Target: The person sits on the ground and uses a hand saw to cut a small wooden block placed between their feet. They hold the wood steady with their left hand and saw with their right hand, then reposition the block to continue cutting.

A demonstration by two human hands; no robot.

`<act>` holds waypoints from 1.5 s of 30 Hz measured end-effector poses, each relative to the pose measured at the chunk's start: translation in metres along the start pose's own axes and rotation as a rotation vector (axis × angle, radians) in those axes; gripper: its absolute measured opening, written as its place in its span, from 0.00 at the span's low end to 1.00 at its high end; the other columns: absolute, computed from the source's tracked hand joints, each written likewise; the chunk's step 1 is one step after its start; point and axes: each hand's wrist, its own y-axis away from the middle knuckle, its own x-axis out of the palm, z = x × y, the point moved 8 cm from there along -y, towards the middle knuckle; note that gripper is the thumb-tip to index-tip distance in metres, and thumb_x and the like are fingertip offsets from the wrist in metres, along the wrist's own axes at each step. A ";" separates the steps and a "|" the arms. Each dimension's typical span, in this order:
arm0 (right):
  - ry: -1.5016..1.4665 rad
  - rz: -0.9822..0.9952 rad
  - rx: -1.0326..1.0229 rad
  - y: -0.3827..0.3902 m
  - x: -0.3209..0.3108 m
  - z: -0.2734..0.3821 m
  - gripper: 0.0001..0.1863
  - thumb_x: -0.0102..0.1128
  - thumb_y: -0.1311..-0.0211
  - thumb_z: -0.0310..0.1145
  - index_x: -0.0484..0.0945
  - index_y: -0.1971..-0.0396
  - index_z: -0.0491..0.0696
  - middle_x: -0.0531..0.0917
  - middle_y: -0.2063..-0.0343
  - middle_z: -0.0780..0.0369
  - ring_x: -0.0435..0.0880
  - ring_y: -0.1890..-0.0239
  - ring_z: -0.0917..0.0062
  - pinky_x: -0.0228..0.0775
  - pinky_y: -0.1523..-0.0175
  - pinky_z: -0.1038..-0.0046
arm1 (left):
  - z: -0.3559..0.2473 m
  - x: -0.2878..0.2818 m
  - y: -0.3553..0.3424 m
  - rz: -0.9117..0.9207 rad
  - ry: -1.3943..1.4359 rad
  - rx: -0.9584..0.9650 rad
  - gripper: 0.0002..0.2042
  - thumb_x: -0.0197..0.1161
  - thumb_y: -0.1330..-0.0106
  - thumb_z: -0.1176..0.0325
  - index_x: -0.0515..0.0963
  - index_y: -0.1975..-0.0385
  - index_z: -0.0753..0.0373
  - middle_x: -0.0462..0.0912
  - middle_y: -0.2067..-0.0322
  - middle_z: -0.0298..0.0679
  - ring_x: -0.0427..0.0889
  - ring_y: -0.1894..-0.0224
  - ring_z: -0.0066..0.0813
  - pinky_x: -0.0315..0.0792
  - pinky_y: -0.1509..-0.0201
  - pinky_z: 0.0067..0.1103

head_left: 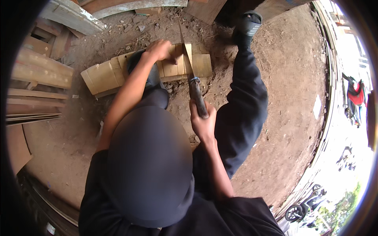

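R hand [204, 118] wrapped tight round dark handle of saw [194, 80], clamped on it; saw runs up & slightly L from hand, blade lying across pale wood [168, 70] near its R end. Wood lies on dirt floor [287, 118] in upper mid of view, roughly crosswise, L end a bit nearer the person; looks like more than 1 board, exact no. hard to tell. L hand [158, 50] sits at the far edge of wood, just L of blade, not touching it; fingers curled, but can't tell if clamped on wood or only pressing.

L foot in dark sandal [152, 74] is on top of wood, L of L hand. R leg stretches fwd on R side, R foot in dark slide w/ pale stripes [252, 25] on floor, well apart from wood. Big dark rounded shape [149, 165] fills lower mid, blurred, can't tell what it is.

Stacked boards [41, 70] along L side; more timber [138, 8] at top, w/ bits of debris on dirt below it. Pale scrap [317, 106] on floor far R. Motorbike [296, 212] at lower R, in bright light outside
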 end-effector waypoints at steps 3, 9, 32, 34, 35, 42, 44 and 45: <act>-0.050 0.033 0.014 0.025 0.007 0.002 0.07 0.59 0.42 0.25 0.74 0.77 0.39 0.71 0.88 0.62 0.70 0.81 0.86 0.65 0.75 0.77 | 0.049 0.035 -0.024 0.065 -0.004 0.016 0.41 0.77 0.67 0.42 0.77 0.55 0.67 0.79 0.54 0.55 0.77 0.48 0.51 0.71 0.45 0.37; -0.119 0.026 0.003 0.037 -0.029 0.022 0.07 0.57 0.40 0.26 0.76 0.74 0.37 0.73 0.86 0.67 0.68 0.81 0.89 0.61 0.76 0.79 | 0.019 0.002 -0.016 0.106 -0.055 -0.025 0.42 0.77 0.67 0.38 0.77 0.55 0.66 0.81 0.55 0.50 0.79 0.50 0.44 0.72 0.46 0.32; -0.085 0.009 -0.059 0.076 -0.036 0.003 0.05 0.57 0.39 0.26 0.77 0.72 0.39 0.72 0.84 0.68 0.67 0.80 0.90 0.60 0.76 0.80 | 0.020 0.008 -0.016 0.183 -0.018 -0.028 0.48 0.75 0.67 0.36 0.73 0.50 0.70 0.77 0.50 0.51 0.77 0.47 0.44 0.71 0.44 0.31; -0.034 0.034 0.045 0.057 -0.020 -0.008 0.05 0.57 0.39 0.25 0.77 0.72 0.39 0.72 0.85 0.68 0.68 0.81 0.89 0.61 0.77 0.80 | 0.022 0.014 -0.025 0.238 -0.014 -0.024 0.47 0.75 0.67 0.36 0.74 0.52 0.70 0.78 0.51 0.51 0.78 0.49 0.44 0.72 0.46 0.31; -0.119 -0.004 0.089 0.053 -0.010 -0.004 0.06 0.57 0.39 0.26 0.76 0.73 0.39 0.71 0.87 0.67 0.68 0.81 0.90 0.61 0.77 0.80 | 0.030 0.018 -0.028 0.174 0.033 -0.053 0.45 0.76 0.67 0.37 0.76 0.55 0.70 0.80 0.55 0.51 0.80 0.52 0.43 0.74 0.48 0.31; -0.061 0.025 0.076 0.058 -0.026 -0.014 0.06 0.59 0.41 0.26 0.75 0.74 0.39 0.70 0.86 0.66 0.67 0.81 0.90 0.61 0.77 0.80 | 0.028 0.017 -0.026 0.200 0.126 0.061 0.47 0.76 0.62 0.43 0.70 0.45 0.72 0.75 0.47 0.55 0.74 0.43 0.43 0.69 0.40 0.29; -0.050 0.035 -0.021 0.056 -0.026 -0.025 0.06 0.59 0.41 0.25 0.75 0.75 0.40 0.70 0.87 0.66 0.67 0.82 0.90 0.60 0.78 0.80 | 0.026 0.013 -0.024 0.096 0.195 0.128 0.47 0.77 0.61 0.47 0.67 0.42 0.72 0.71 0.43 0.58 0.69 0.38 0.44 0.65 0.35 0.27; -0.062 0.016 -0.031 0.056 -0.026 -0.026 0.06 0.59 0.41 0.25 0.75 0.75 0.40 0.70 0.87 0.66 0.67 0.83 0.90 0.60 0.78 0.80 | 0.031 0.018 -0.024 0.201 0.141 0.110 0.46 0.66 0.48 0.41 0.61 0.37 0.71 0.65 0.38 0.57 0.60 0.33 0.45 0.58 0.31 0.28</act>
